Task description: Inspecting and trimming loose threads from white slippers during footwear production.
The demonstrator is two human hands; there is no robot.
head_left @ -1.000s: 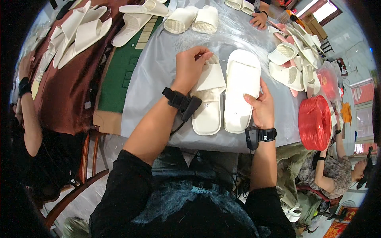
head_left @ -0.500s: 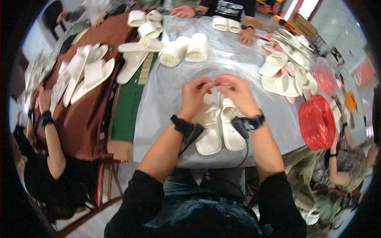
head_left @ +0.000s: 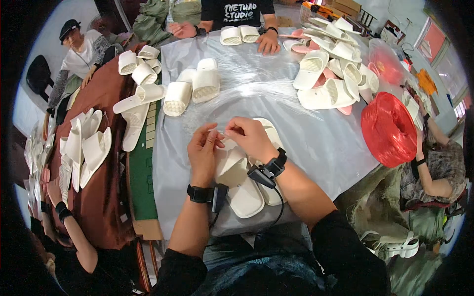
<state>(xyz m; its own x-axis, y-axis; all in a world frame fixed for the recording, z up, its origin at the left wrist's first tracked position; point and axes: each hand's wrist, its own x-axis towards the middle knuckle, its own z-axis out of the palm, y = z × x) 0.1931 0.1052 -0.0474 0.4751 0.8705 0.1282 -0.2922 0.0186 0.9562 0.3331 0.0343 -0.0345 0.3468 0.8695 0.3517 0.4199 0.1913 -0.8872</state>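
Head view: left hand [head_left: 202, 155] beside right hand [head_left: 252, 140], both near-pinched above white slippers [head_left: 244, 197], grip contents unclear.

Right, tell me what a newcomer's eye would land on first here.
Probably the red roll at the right edge of the table, the strongest colour in view. Next, the heap of white and pink slippers, beyond the roll and to its left. Then, near the centre, the left hand and right hand, fingertips close together over a white pair.
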